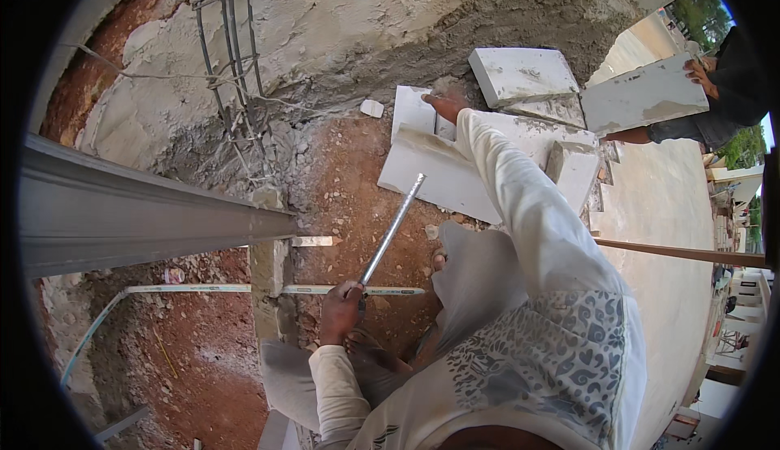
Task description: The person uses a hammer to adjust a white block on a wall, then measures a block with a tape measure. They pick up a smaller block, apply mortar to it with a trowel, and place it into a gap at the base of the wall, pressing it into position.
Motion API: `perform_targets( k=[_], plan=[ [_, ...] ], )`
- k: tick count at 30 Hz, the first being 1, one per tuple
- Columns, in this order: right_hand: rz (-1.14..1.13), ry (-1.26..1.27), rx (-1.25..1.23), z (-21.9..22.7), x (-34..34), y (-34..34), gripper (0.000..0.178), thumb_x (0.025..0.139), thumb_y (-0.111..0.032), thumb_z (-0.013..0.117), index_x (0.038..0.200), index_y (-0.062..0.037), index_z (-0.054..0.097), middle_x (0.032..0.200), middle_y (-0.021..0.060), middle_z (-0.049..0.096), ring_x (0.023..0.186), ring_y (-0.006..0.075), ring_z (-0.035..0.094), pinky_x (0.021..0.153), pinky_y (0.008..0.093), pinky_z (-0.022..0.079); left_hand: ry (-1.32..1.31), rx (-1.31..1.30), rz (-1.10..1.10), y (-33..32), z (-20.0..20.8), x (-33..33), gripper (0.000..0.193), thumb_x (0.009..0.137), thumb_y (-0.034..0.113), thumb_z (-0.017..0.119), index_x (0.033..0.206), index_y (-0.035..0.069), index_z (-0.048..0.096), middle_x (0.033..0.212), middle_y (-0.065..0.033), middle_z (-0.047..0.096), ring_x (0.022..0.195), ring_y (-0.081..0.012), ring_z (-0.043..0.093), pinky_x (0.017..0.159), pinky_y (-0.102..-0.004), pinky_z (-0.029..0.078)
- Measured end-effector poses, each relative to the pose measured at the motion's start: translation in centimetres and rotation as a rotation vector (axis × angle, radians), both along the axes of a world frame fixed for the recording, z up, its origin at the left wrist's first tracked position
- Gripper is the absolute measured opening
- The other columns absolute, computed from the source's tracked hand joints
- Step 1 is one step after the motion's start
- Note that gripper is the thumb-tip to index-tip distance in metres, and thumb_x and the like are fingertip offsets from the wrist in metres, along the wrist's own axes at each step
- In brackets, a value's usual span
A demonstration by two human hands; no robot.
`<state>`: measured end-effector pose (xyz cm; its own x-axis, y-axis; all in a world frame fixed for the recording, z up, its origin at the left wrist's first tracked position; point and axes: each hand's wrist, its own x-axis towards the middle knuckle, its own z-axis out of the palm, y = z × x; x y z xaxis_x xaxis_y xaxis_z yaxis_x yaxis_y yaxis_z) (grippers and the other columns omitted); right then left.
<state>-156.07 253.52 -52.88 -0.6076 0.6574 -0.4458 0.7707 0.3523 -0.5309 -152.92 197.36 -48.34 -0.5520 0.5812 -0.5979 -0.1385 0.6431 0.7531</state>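
Observation:
My left hand (340, 313) is closed around the lower end of a shiny silver metal tube (393, 229), which slants up and away over the red soil. My right hand (446, 104) reaches far forward and grips the edge of a small white block piece (410, 109), a fingertip or thumb on its face and the other fingers partly hidden. Just nearer lies a long white block (439, 174), with my right sleeve crossing its right part. Another thick white block (524, 75) rests on the pile to the right of this hand.
At the right, another person's hand (702, 78) holds a pale slab (646, 97). A grey metal beam (146, 206) juts in from the left above a white pipe (191, 288). Rebar rods (231, 44) rise beside the rough plastered wall (341, 19). A wooden strip (674, 252) crosses the right side.

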Motion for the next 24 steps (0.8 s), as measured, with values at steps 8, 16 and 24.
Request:
perform_targets(
  k=[8,16,24],
  plan=[
    [0.174,-0.246,0.101,-11.2,-7.5,8.7,0.119,0.069,-0.073,0.079,0.152,0.0047,0.041,0.156,0.0226,0.045,0.147,0.0351,0.040,0.122,0.0392,0.030,-0.142,-0.117,0.238,-0.9,0.7,-0.6,0.021,0.099,0.019,0.062,0.092,0.001,0.071,0.068,-0.0028,0.060,0.063,-0.0115,0.053,0.061,-0.0324,0.044],
    [0.067,0.111,-0.390,-13.0,-6.2,9.4,0.092,0.061,-0.051,0.094,0.121,0.0133,0.066,0.131,0.0255,0.065,0.125,0.0349,0.059,0.110,0.0418,0.041,-0.335,-0.218,0.396,-2.4,2.9,0.7,0.019,0.101,0.017,0.062,0.093,0.002,0.070,0.071,0.0046,0.057,0.067,-0.0039,0.049,0.060,-0.0247,0.040],
    [0.242,0.366,0.226,-4.1,-3.7,3.2,0.080,0.063,-0.042,0.093,0.126,-0.0005,0.068,0.109,0.0172,0.074,0.102,0.0263,0.070,0.095,0.0352,0.052,-0.151,-0.159,0.241,1.4,6.0,-4.6,0.018,0.099,0.015,0.061,0.091,0.001,0.069,0.072,0.0027,0.058,0.067,-0.0056,0.050,0.060,-0.0267,0.041]
  ],
)
